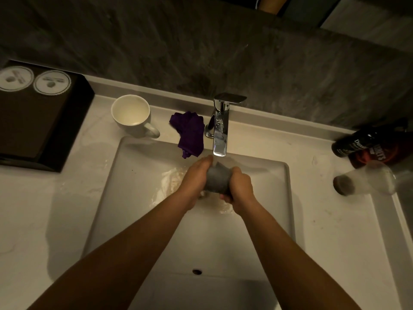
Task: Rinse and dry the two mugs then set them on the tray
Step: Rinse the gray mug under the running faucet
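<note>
Both my hands are closed around a grey mug over the white sink basin, just below the chrome faucet's spout. My left hand grips its left side and my right hand its right side, hiding much of it. Water foams in the basin to the left of my hands. A white mug stands upright on the counter behind the basin's left corner, handle pointing right. The black tray sits at the far left with two round white discs on it.
A crumpled purple cloth lies on the basin's rear rim, left of the faucet. Dark bottles and a clear glass stand on the counter at the right. A dark stone wall rises behind the counter.
</note>
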`<state>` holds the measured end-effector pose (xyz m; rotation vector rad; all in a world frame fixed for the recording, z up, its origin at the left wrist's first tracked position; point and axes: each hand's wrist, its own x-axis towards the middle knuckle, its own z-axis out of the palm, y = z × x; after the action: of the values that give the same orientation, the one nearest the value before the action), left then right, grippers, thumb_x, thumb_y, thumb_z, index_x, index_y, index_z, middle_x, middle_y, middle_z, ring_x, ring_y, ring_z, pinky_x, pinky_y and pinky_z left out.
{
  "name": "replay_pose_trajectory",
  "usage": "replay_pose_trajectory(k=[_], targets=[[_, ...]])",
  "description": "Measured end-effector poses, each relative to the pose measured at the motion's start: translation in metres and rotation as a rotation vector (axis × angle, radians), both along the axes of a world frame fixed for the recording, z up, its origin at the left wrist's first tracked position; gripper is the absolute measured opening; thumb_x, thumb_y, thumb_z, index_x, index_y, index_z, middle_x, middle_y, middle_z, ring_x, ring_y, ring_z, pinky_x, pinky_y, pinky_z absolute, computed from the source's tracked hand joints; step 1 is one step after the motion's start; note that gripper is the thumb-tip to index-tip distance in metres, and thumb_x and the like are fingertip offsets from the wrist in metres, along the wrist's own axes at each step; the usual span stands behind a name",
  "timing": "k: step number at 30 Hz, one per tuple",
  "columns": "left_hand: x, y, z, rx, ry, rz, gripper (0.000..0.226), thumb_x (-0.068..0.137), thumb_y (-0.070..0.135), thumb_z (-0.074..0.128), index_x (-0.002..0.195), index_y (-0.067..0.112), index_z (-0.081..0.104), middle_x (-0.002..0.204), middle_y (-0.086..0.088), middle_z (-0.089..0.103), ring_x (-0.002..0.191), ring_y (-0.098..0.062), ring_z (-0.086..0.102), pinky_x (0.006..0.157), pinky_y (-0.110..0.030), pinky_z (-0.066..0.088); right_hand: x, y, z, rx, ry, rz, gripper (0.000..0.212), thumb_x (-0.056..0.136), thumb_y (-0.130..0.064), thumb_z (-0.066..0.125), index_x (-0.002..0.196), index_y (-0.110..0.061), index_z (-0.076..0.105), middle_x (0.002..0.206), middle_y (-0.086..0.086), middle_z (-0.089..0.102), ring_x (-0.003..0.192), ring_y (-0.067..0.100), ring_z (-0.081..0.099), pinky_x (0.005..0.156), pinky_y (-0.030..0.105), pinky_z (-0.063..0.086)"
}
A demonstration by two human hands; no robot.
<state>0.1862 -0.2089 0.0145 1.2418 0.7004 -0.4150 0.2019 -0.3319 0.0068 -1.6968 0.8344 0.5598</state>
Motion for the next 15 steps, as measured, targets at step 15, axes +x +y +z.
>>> replay_pose_trajectory(k=[15], targets=[[0.003,0.004,-0.012,-0.065,-0.128,-0.039,0.029,0.101,0.039,0.06,0.13,0.04,0.059,0.133,-0.004,0.062,0.118,-0.026,0.064,0.083,-0.038,0.061,0.004,-0.005,0.008,0.016,0.043,0.018,0.047,0.1,-0.051,0.037,0.108,-0.012,0.062,0.092,0.013,0.066,0.065,0.022,0.06,0.045,0.027,0.051]])
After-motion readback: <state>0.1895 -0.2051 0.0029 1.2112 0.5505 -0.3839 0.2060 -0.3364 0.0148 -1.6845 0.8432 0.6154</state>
